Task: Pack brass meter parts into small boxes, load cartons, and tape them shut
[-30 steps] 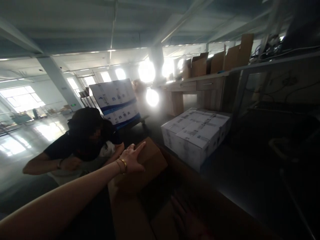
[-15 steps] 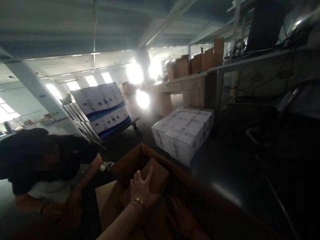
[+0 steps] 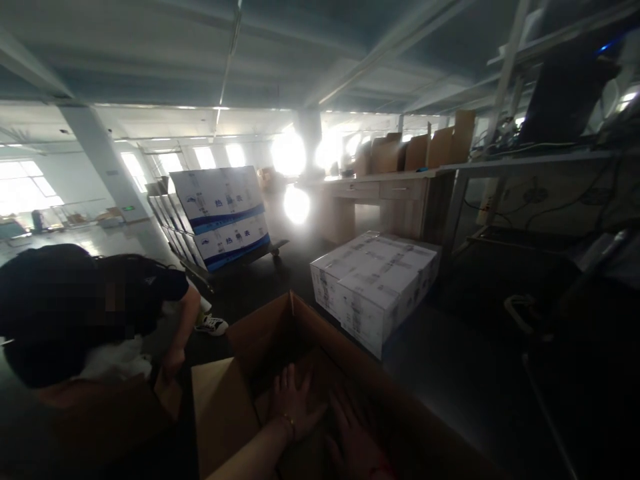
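Note:
A large open brown carton (image 3: pixel 260 327) is in front of me, one flap (image 3: pixel 217 407) folded outward on its left side. Both of my hands reach down inside it. My left hand (image 3: pixel 293 403), with a gold-coloured bracelet at the wrist, lies with spread fingers on a smaller brown cardboard box (image 3: pixel 320 373). Close beside it, near the carton's right wall, my right hand (image 3: pixel 356 433) is stretched out flat in deep shadow. What lies under the right palm is too dark to make out.
White taped boxes (image 3: pixel 375 273) stand on the floor ahead. A trolley of white-and-blue boxes (image 3: pixel 227 207) is behind them, to the left. At left a person (image 3: pixel 145 293) bends over another carton. Right hold a desk (image 3: pixel 400 193) and a metal frame (image 3: pixel 520 313).
The smaller box under my left hand has gone down deeper into the carton, and the hand with it. My right hand stays beside it. The view has tilted; the person's arms have moved.

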`<state>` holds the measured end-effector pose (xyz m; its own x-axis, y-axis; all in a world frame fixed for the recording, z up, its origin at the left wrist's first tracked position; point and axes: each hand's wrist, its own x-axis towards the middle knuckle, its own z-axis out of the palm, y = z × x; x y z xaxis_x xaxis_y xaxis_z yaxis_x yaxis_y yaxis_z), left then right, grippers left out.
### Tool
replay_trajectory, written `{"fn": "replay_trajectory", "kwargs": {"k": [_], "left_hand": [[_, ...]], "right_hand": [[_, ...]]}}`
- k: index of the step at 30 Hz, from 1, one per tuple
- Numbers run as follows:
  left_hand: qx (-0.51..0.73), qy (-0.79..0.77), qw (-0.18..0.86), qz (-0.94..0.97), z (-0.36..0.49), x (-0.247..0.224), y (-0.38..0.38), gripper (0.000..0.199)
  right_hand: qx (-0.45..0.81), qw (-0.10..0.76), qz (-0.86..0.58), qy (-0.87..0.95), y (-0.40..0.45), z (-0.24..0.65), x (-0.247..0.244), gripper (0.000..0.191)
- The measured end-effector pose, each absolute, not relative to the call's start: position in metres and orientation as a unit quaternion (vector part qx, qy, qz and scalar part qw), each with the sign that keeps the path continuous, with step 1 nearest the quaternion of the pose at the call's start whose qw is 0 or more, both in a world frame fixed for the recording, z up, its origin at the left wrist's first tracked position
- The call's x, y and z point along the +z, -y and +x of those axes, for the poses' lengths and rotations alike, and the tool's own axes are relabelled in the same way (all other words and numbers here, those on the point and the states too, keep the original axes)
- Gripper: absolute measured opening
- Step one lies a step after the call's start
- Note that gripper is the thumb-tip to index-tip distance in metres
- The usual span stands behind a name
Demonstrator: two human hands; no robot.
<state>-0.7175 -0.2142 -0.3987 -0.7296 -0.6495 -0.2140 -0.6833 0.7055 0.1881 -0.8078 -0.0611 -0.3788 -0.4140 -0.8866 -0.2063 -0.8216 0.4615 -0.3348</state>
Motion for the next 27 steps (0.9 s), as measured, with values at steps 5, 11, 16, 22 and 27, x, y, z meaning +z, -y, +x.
{"fn": "replay_trajectory", "kwargs": {"k": [5,11,16,22,27], "left_hand": [[0.162,-0.919,0.02,-0.359,-0.715,-0.414,0.218,0.076],[0.222,-0.895,-0.009,-0.387,-0.714,-0.409,0.222,0.062],[0.203,-0.856,-0.037,-0.474,-0.718,-0.397,0.227,0.068],[0.202,-0.825,0.016,-0.528,-0.706,-0.395,0.249,0.068],[0.224,-0.816,0.036,-0.532,-0.71,-0.386,0.24,0.058]], "right_hand": [[-0.073,0.158,-0.525,-0.833,0.095,-0.812,-0.387,0.055],[-0.044,0.122,-0.547,-0.827,0.094,-0.81,-0.395,0.053],[-0.037,0.095,-0.555,-0.825,0.089,-0.806,-0.39,0.046],[-0.047,0.087,-0.575,-0.812,0.093,-0.801,-0.388,0.046],[-0.053,0.076,-0.559,-0.824,0.066,-0.823,-0.377,0.037]]}}
